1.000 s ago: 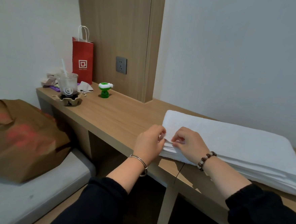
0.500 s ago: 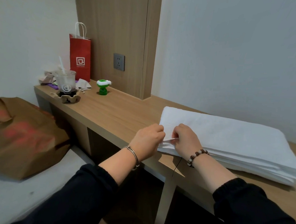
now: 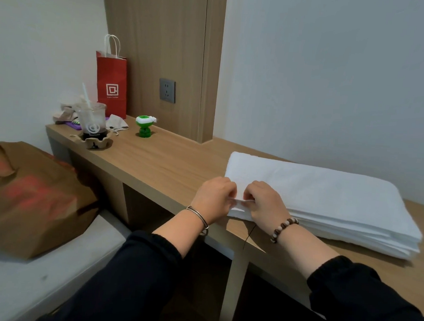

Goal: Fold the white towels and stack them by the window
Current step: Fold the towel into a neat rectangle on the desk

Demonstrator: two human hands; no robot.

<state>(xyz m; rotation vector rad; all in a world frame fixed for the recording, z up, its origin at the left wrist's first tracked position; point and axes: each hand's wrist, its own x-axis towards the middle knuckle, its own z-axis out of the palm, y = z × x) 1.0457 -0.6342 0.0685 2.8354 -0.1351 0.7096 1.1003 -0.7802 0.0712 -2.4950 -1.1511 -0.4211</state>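
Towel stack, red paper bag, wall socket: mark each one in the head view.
towel stack (image 3: pixel 316 192), head view, top face of the uppermost towel.
red paper bag (image 3: pixel 112 77), head view, front panel above the white logo.
wall socket (image 3: pixel 167 90), head view, middle of the grey faceplate.

1. a pale wall (image 3: pixel 39 35) stood at the left, and a pale grey-blue wall (image 3: pixel 337 81) ran behind the right stretch of the desk.
2. between them a wood-grain panel (image 3: pixel 151 43) rose from the desk, its right edge jutting forward, with a dark grey socket (image 3: pixel 167 90) set in it.
3. a long wooden desk (image 3: pixel 175 162) ran along the walls; beneath it were shadowed open bays (image 3: pixel 145 205) and a light upright support (image 3: pixel 234 287).
4. a grey mattress (image 3: pixel 21 290) lay low at the left, just beside the desk's end.
5. the light was soft and even, and shadows were faint.
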